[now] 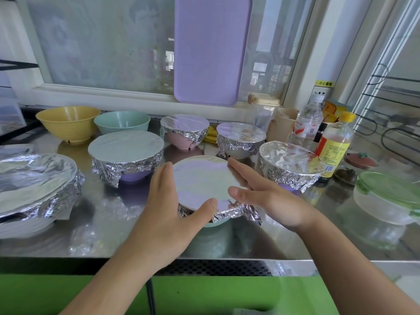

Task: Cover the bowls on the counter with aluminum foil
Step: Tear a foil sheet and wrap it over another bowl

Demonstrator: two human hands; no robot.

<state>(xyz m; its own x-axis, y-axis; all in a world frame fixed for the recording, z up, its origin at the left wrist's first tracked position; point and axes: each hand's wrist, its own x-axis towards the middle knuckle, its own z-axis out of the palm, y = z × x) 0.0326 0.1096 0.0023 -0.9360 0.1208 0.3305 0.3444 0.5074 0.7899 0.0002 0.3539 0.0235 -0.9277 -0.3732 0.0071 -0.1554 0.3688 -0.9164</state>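
Note:
A foil-covered teal bowl [200, 178] stands at the counter's front middle. My left hand [168, 201] presses the foil against its left rim with straight fingers, thumb on the near edge. My right hand [261, 192] presses the right rim the same way. Several other bowls wear foil: a purple one [126, 153], a pink one [184, 128], a grey one [241, 138], one at the right [291, 162] and a big white one [34, 178] at the far left. A yellow bowl [68, 122] and a teal bowl [122, 121] at the back stand uncovered.
A steel counter [109, 210] carries everything. At the right stand a water bottle [306, 123], a yellow-capped bottle [334, 146] and a green-lidded glass container [386, 198]. A purple tray [211, 48] leans against the window behind.

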